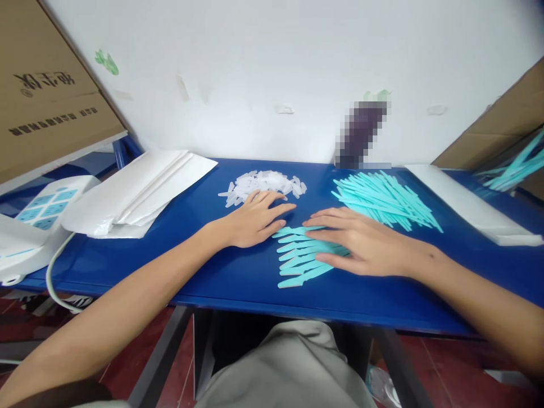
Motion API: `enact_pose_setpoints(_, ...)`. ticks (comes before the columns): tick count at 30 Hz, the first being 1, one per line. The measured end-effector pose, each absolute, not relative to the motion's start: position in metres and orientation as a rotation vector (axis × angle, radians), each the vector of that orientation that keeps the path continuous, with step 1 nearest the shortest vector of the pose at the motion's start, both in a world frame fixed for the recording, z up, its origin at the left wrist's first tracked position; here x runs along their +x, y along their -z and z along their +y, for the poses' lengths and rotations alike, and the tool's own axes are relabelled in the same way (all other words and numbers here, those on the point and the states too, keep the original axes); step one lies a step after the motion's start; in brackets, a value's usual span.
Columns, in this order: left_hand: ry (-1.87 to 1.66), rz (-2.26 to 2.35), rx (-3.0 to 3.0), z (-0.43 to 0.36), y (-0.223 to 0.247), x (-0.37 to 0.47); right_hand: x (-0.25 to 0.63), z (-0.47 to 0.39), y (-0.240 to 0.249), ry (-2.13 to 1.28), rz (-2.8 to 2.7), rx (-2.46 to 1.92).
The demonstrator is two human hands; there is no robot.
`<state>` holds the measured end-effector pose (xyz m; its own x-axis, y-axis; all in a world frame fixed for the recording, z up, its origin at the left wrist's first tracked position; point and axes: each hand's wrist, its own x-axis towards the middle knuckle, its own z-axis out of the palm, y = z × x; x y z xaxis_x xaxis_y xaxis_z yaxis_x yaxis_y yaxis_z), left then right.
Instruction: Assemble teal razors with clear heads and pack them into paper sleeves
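Observation:
Several turquoise eyebrow razors [293, 247] lie side by side in a fanned row on the blue table. Over their right part rests my right hand [361, 241], its fingers stretched out and hiding the far ends. My left hand [250, 221] is open, palm down, with its fingers spread between the row and a heap of small translucent white caps [266, 182]. Its thumb is close to the tip of the uppermost razor; whether they touch I cannot tell. Behind my right hand lies a bigger pile of the same turquoise razors [386, 198].
White plastic bags [144, 192] lie on the left, beside a white power strip [55, 204] with a cable. A long white foam block [476, 204] sits at right. Cardboard boxes stand at the left [51, 96] and right [493, 113]. A white wall [255, 68] closes off the back.

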<state>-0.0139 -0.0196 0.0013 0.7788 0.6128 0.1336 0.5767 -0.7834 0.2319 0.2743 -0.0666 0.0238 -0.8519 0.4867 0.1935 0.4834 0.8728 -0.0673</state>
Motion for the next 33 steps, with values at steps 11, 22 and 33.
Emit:
enact_pose_setpoints(11,-0.270,0.912,2.770,-0.021,-0.003,-0.014,0.276,-0.062,-0.023,0.047,-2.858,-0.780)
enact_pose_setpoints(22,-0.365,0.861,2.800,-0.021,-0.003,-0.013,0.276,-0.064,-0.021,0.069,-2.824,-0.802)
enact_pose_setpoints(33,-0.361,0.910,2.812,-0.019,-0.004,-0.014,0.275,-0.072,-0.012,-0.122,-2.947,-0.821)
